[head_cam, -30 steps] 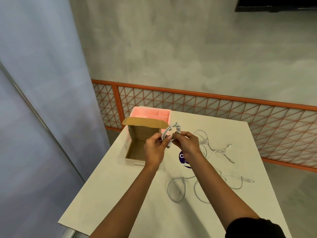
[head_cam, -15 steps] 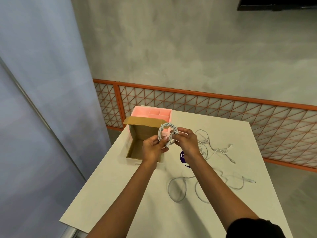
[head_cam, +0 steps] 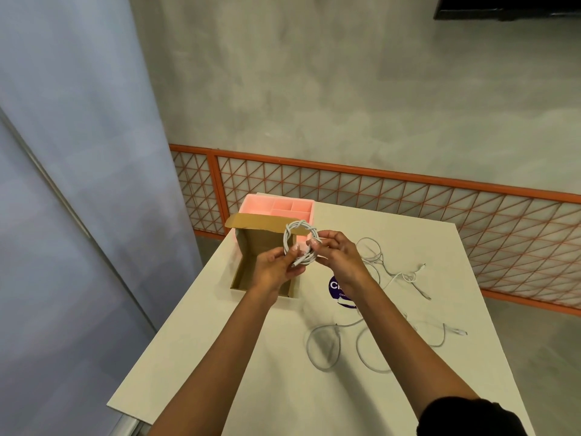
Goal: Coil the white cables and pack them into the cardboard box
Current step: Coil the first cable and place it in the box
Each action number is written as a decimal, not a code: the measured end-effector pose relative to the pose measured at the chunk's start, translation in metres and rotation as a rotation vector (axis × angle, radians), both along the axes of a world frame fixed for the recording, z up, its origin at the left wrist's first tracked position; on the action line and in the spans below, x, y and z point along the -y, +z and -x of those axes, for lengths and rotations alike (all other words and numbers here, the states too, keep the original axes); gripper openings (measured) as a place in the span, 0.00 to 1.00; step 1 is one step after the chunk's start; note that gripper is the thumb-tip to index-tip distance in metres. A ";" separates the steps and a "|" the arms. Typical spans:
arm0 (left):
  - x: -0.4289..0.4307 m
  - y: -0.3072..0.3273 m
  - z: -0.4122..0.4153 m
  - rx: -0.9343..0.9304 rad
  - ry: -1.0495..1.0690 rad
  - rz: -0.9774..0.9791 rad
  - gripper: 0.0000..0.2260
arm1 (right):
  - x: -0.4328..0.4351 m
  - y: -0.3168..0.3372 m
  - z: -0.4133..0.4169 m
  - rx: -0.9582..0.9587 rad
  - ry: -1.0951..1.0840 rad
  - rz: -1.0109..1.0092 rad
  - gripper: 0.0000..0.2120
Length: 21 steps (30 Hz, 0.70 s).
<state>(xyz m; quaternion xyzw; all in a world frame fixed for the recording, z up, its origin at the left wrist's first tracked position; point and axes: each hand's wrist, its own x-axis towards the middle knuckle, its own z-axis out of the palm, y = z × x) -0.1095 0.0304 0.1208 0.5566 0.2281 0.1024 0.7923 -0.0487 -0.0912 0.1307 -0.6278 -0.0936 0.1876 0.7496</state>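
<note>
A coiled white cable (head_cam: 299, 240) forms a small upright ring held above the table, just right of the open cardboard box (head_cam: 248, 265). My left hand (head_cam: 274, 270) pinches the ring's lower left side, where a plug end sticks out. My right hand (head_cam: 338, 256) grips its right side. The box stands with its lid flap raised at the back. A loose white cable (head_cam: 391, 272) lies tangled to the right of my hands. Another loose cable (head_cam: 327, 344) lies in wide loops nearer to me.
A pink divided tray (head_cam: 278, 205) stands behind the box at the white table's (head_cam: 220, 357) far left corner. A purple round sticker (head_cam: 338, 289) sits under my right wrist. An orange lattice railing (head_cam: 408, 212) runs behind the table; a grey panel stands left.
The coil has been lifted and turned upright, so its ring shape now faces me. Both hands have stayed on it above the box's right edge.
</note>
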 end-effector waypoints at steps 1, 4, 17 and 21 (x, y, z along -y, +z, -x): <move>-0.001 0.002 0.000 0.001 -0.013 0.015 0.10 | 0.000 0.000 0.000 -0.012 0.026 -0.033 0.11; -0.005 0.005 0.000 0.028 -0.069 0.048 0.12 | 0.002 0.000 -0.001 -0.103 0.101 -0.156 0.10; -0.002 0.003 -0.001 0.010 -0.128 0.051 0.07 | -0.007 -0.003 -0.003 -0.224 0.071 -0.345 0.08; -0.008 0.000 0.001 0.020 -0.111 -0.042 0.08 | -0.007 -0.008 0.000 -0.173 0.021 -0.232 0.04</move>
